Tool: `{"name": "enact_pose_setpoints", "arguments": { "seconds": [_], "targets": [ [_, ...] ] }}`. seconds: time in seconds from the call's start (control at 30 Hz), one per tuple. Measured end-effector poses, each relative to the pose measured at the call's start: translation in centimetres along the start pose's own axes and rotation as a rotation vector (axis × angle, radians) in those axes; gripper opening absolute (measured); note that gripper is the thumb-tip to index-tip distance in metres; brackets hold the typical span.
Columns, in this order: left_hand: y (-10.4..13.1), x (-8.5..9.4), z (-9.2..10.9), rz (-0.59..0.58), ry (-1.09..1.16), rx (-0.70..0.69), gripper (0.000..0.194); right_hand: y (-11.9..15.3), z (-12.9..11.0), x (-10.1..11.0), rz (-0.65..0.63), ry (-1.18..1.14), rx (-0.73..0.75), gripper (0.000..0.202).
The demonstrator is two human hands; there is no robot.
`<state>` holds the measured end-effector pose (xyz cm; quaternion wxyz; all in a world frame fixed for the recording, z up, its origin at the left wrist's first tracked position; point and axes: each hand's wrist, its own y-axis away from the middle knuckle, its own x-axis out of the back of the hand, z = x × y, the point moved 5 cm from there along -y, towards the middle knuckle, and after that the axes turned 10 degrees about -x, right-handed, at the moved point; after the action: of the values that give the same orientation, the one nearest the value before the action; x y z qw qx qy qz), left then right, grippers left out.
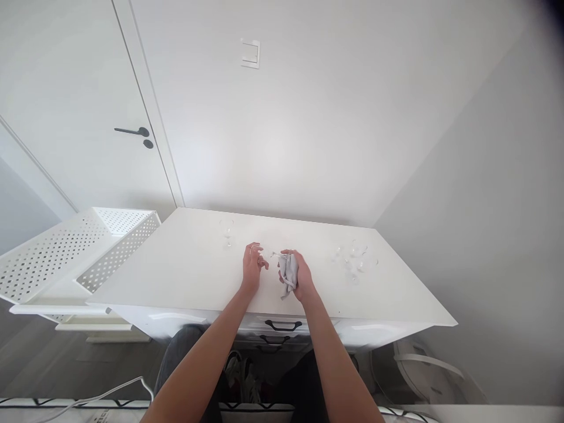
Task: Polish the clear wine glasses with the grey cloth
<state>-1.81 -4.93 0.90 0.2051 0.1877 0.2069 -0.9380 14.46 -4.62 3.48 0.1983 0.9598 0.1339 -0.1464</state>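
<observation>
My left hand (254, 263) is over the middle of the white cabinet top (194, 270), its fingers curled round a clear glass whose outline is faint. To its right, my right hand (300, 274) is closed on a grey cloth (288, 275), which hangs down below the fingers. A thin clear stem (277, 255) reaches from the cloth toward my left hand. One clear glass (228, 232) stands to the left, behind my left hand. On the right of the top is a group of several clear glasses (353, 258), hard to tell apart.
A white perforated rack (57, 258) adjoins the cabinet's left end. Dark drawer handles (283, 325) are on the cabinet front, close to my knees. Behind the top rises a white wall with a switch (250, 53); a door with a dark handle (132, 131) is at the left.
</observation>
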Motion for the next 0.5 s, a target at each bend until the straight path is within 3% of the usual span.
{"name": "enact_pose_setpoints", "arguments": {
  "seconds": [0.17,0.3,0.4,0.5],
  "targets": [
    [-0.1,0.0,-0.9,-0.023,0.011,0.016,0.047,0.1,0.0,0.3,-0.003,0.02,0.012,0.042],
    [0.0,-0.4,-1.4,-0.057,0.109,0.046,0.046,-0.2,1.3,0.0,0.005,-0.026,0.029,0.038],
    [0.1,-0.8,-1.5,-0.122,0.151,0.111,0.047,-0.2,2.6,-0.4,0.046,0.095,0.01,0.042],
    [0.1,-0.4,-1.0,-0.111,0.132,0.065,0.048,0.2,2.8,-0.4,0.083,0.301,0.066,0.045]
  ]
}}
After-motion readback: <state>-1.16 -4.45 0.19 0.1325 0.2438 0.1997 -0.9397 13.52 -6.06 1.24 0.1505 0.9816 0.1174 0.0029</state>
